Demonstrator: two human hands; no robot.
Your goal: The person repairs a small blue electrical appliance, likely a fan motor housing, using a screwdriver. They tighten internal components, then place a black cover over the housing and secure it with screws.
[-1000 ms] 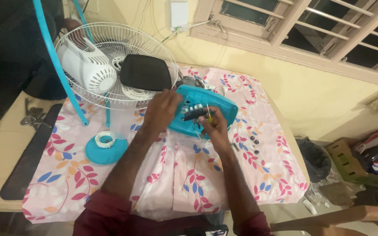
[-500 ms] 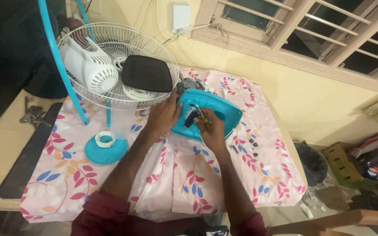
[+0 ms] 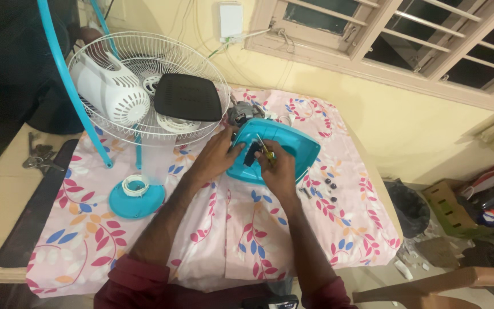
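The person works at a table draped in a floral cloth [image 3: 212, 240]; a turquoise plastic housing [image 3: 284, 146], a shallow rounded shell, lies tilted on the cloth near the table's far edge, just in front of a grey motor [image 3: 241, 113]; the left hand [image 3: 218, 157] lies against the near-left rim of the housing, fingers curled over the edge and closed on it; the right hand [image 3: 279, 171] sits at the near rim, its fingers pressed together around the handle of a small screwdriver [image 3: 265, 150], whose shaft points up and away into the hollow of the shell beside a dark part inside; the housing thus lies directly between and just beyond both hands, touching each. To the left a white wire fan guard [image 3: 150, 86] rests on the cloth, carrying a white motor cover [image 3: 110, 94] and a black flat box [image 3: 187, 97]; a turquoise round base [image 3: 137, 197] with a white ring stands nearer the person; a few small dark screws [image 3: 327, 186] lie scattered just right of the right hand; a long black strip [image 3: 35, 206] lies along the left side of the table.
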